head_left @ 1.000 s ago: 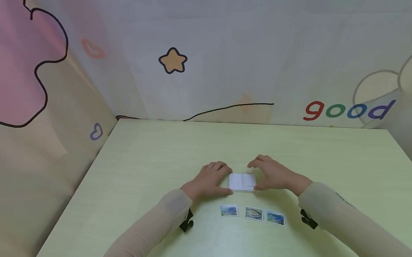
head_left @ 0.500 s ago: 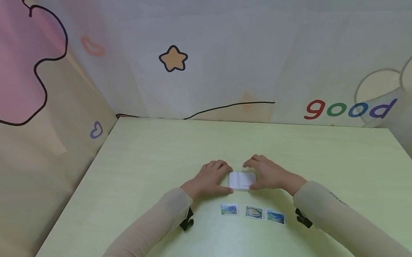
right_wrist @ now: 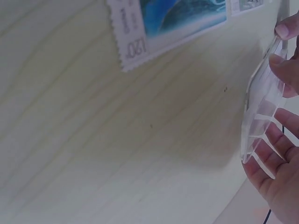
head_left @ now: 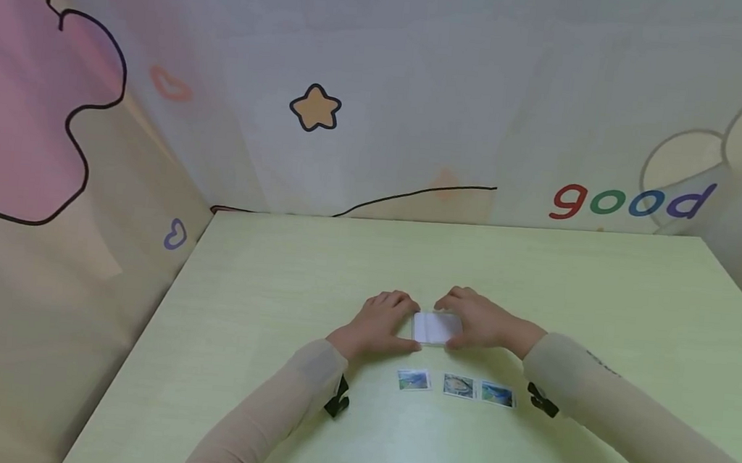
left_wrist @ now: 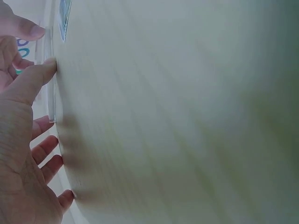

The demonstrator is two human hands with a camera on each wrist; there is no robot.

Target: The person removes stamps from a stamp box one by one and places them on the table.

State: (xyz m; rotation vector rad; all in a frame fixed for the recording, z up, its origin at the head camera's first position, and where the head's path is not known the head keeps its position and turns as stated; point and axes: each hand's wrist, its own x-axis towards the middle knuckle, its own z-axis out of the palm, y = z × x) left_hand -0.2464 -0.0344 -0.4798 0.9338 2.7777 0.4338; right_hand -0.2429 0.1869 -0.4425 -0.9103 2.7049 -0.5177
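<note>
A flat, clear plastic case [head_left: 437, 328] with a white face lies on the table between the two hands. My left hand [head_left: 379, 325] holds its left end, with the thumb on the near edge. In the left wrist view the left hand's other fingers [left_wrist: 46, 150] spread behind the case, tips down at the tabletop. My right hand [head_left: 483, 322] grips the right end, thumb on the near edge and fingers on the far side. Seen from the right wrist, the case [right_wrist: 261, 102] is transparent at its rim, and right fingertips [right_wrist: 256, 171] touch its lower end.
Three picture stamps lie in a row nearer the body: a left stamp [head_left: 414, 379], a middle stamp [head_left: 459, 385] and a right stamp [head_left: 498, 394]. Their edges are perforated. The pale green table [head_left: 289, 269] meets a printed cloth backdrop [head_left: 407, 103] behind and at both sides.
The right hand has shifted slightly left, its thumb and fingertips now farther over the case. A line across the white face has moved left too. Left hand and stamps stay put.
</note>
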